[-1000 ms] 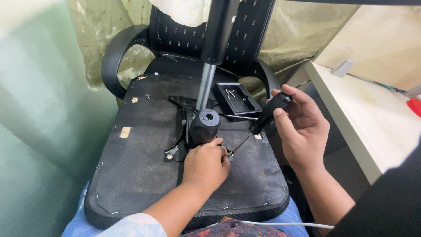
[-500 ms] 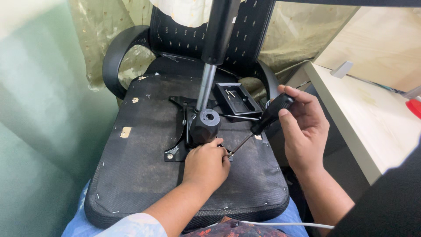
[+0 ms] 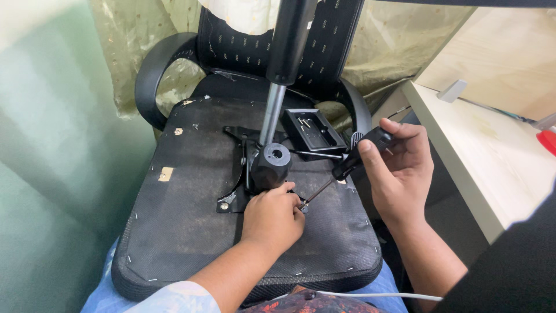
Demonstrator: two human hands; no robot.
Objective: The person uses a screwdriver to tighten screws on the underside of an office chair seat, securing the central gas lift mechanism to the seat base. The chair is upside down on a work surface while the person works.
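An upturned office chair seat (image 3: pixel 185 232) lies across my lap, its black underside facing up. A black metal mounting plate (image 3: pixel 231 200) with a round black housing (image 3: pixel 270 166) and a gas-lift cylinder (image 3: pixel 277 98) stands at its middle. My left hand (image 3: pixel 272 219) rests on the plate's front right corner, fingertips pinched at a screw. My right hand (image 3: pixel 399 168) grips the black handle of a screwdriver (image 3: pixel 347 165). Its thin shaft slants down-left, tip meeting the screw beside my left fingers.
A small black tray (image 3: pixel 313 130) with a few screws sits on the seat behind the plate. The chair's backrest and curved armrests (image 3: pixel 156 69) lie beyond. A pale wooden desk (image 3: pixel 480 150) runs along the right. A green wall stands on the left.
My right hand has shifted its grip on the screwdriver handle, which has moved slightly right and lower. The left hand and the tip stay in place.
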